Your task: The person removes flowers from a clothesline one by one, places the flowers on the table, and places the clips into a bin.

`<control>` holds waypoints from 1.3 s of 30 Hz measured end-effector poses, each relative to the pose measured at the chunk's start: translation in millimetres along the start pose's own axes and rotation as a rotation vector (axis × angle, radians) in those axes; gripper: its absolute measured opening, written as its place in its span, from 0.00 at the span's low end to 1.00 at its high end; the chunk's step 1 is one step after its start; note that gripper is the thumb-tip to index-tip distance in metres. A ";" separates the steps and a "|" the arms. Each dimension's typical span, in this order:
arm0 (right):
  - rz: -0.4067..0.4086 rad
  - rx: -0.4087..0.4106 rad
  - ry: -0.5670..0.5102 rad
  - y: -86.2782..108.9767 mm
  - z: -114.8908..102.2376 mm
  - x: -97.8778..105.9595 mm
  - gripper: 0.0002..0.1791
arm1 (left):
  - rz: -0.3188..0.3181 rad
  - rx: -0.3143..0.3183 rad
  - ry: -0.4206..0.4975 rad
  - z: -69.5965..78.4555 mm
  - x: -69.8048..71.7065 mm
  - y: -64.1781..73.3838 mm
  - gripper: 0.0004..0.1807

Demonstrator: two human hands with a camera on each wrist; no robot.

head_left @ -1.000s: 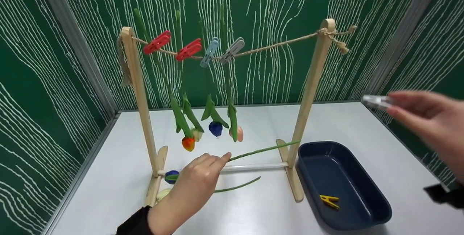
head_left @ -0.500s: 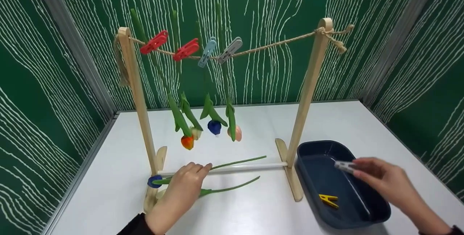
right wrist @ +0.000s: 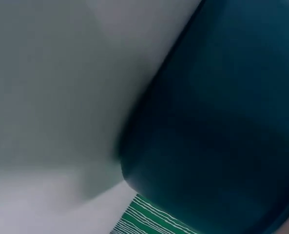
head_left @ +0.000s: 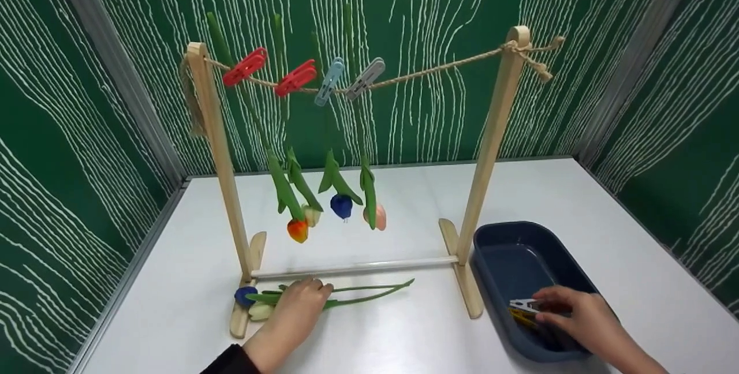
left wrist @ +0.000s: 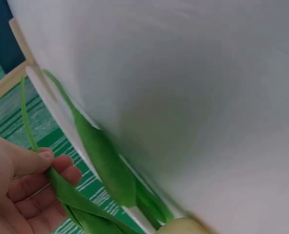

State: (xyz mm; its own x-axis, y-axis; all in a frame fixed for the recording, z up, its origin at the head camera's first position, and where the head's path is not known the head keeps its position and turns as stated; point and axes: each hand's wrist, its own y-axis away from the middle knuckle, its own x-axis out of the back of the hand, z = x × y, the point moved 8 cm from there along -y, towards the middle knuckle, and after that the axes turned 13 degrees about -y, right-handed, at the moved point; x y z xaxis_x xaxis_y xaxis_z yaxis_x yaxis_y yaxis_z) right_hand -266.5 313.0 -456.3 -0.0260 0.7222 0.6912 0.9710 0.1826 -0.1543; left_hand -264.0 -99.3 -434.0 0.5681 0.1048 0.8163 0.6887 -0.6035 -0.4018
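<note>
Head view: the left hand [head_left: 291,319] lies on the worktop [head_left: 404,339] just in front of the wooden rack [head_left: 491,149], its curled fingers round the green stems [head_left: 369,292] of two loose tulips whose blue head [head_left: 245,296] and pale head [head_left: 261,311] sit by the rack's left foot. The stems look thin, light and bendy, the heads soft and easily crushed, so mid-stem is the safe place to hold. To the right of the rack, the right hand [head_left: 577,319] reaches into the dark blue tray [head_left: 502,235], pinching a grey clothes peg [head_left: 526,305] above a yellow peg [head_left: 522,317]; the peg looks like hard, light plastic, best squeezed at its tail end. Four tulips hang head-down from pegs on the rack's rope [head_left: 439,69]

Left wrist view: the fingers [left wrist: 22,163] curl about a leafy stem [left wrist: 103,161] beside the rack's rail

Right wrist view: only the tray's wall [right wrist: 222,126] and the worktop show; this hand's grip cannot be told from here
</note>
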 end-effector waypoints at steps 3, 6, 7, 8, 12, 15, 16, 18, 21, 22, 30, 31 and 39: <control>-0.055 0.041 0.005 -1.9 -1.0 -4.5 0.14 | -0.010 -0.001 0.017 -0.2 -8.6 0.3 0.10; -0.100 0.086 0.008 -2.6 -1.7 -8.6 0.13 | -0.029 -0.007 0.017 0.2 -14.4 0.2 0.10; -0.106 0.098 0.011 -2.8 -1.7 -9.5 0.12 | -0.040 -0.008 0.016 0.3 -16.2 0.0 0.10; -0.111 0.109 0.014 -3.0 -1.7 -10.3 0.12 | -0.052 -0.008 0.016 0.5 -17.5 -0.2 0.10; -0.124 0.168 0.029 -4.0 -3.6 -13.1 0.11 | -0.095 -0.002 0.008 0.7 -22.4 -0.6 0.09; -0.133 0.224 0.038 -5.3 -6.0 -15.0 0.10 | -0.113 0.004 0.007 0.6 -24.8 -0.5 0.09; -0.136 0.238 0.042 -5.7 -6.5 -15.5 0.10 | -0.115 0.003 0.002 0.8 -25.2 -0.4 0.09; -0.146 0.254 0.047 -6.6 -7.1 -16.6 0.11 | -0.121 0.001 -0.004 1.0 -25.5 -0.3 0.09; -0.164 0.245 0.060 -7.3 -6.2 -18.1 0.12 | -0.127 -0.009 -0.017 1.8 -25.1 0.0 0.09; -0.169 0.239 0.062 -7.4 -5.9 -18.4 0.12 | -0.128 -0.013 -0.025 2.2 -24.6 0.1 0.09; -0.199 0.209 0.056 -8.4 -5.9 -19.1 0.15 | -0.130 -0.039 -0.038 3.9 -22.4 -2.1 0.09; -0.207 0.196 0.058 -8.9 -5.8 -19.1 0.16 | -0.134 -0.041 -0.037 3.7 -22.5 -2.2 0.09; -0.156 0.175 0.126 -15.9 -35.9 -1.7 0.20 | -0.101 0.018 0.097 -4.6 3.4 -16.5 0.04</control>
State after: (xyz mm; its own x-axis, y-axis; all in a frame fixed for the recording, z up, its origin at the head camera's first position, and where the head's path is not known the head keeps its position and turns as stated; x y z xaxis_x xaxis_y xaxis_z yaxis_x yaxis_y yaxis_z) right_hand -273.4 284.9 -429.7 -0.1319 0.5898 0.7967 0.9015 0.4056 -0.1510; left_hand -275.5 -92.6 -422.6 0.4501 0.0870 0.8887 0.7487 -0.5792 -0.3225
